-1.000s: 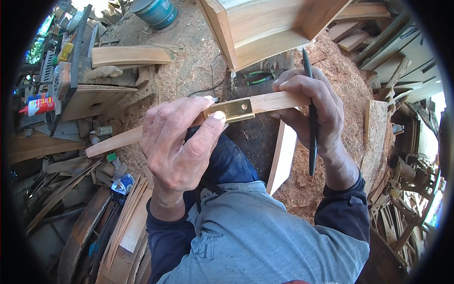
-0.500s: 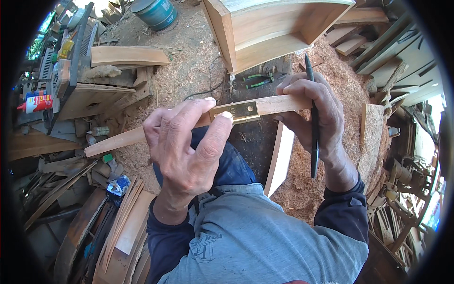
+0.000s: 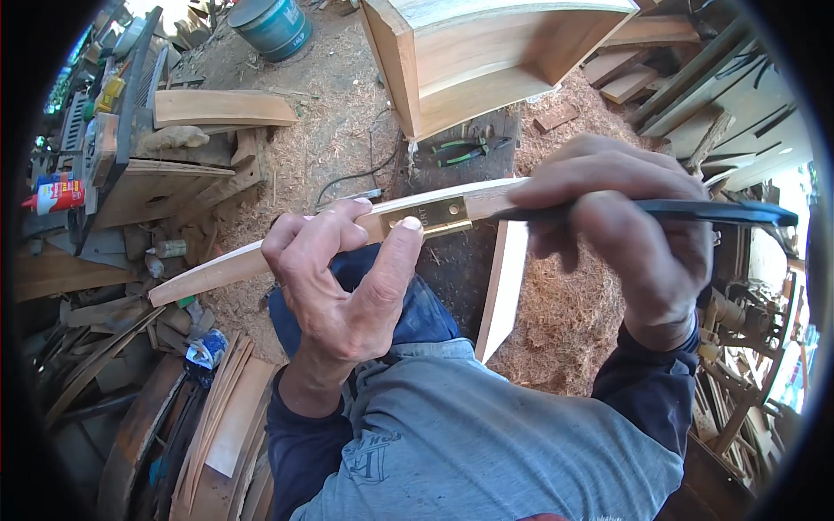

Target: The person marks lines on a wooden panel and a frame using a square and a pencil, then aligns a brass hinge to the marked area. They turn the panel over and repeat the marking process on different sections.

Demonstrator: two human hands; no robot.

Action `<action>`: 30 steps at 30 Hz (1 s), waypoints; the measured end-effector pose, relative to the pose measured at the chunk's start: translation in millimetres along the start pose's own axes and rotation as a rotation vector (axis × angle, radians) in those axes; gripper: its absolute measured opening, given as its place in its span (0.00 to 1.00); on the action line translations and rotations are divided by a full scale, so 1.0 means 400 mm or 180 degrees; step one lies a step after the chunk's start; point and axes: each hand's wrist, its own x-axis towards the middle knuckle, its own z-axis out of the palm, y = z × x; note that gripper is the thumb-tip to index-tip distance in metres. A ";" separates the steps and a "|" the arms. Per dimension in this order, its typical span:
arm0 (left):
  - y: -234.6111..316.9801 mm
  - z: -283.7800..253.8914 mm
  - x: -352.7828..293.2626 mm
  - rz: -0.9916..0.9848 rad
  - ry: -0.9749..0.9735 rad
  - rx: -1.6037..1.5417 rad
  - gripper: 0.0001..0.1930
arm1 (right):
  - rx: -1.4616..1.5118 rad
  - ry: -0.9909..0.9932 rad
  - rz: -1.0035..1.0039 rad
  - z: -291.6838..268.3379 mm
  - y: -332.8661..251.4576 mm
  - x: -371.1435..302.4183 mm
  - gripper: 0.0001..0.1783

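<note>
Left grip (image 3: 339, 304) is clamping hinge (image 3: 447, 213) on strip (image 3: 208, 273), mid-frame.
Right grip (image 3: 645, 267) is closing around pen (image 3: 734, 211), right of centre.

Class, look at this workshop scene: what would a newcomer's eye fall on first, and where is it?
Mid-picture, a shiny brass-coloured hinge lies against a long wooden strip, both gripped by the left hand. To its right, the blurred right hand holds a slim dark tool. At the top, beyond both hands, is an open wooden box.
</note>
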 end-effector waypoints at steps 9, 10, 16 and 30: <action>0.015 -0.031 0.021 -0.0053 -0.0384 0.0027 0.23 | -0.0538 -0.0204 0.0354 0.033 0.015 0.023 0.12; 0.014 -0.033 0.023 0.0003 -0.0394 0.0066 0.24 | -0.0782 -0.0260 0.0218 0.031 0.017 0.025 0.12; 0.010 -0.027 0.018 0.0128 -0.0323 0.0078 0.24 | -0.1157 -0.0356 -0.0236 0.030 0.029 0.031 0.12; 0.007 -0.018 0.008 0.0214 -0.0251 0.0308 0.20 | -0.1538 -0.0420 -0.0635 0.043 0.025 0.034 0.11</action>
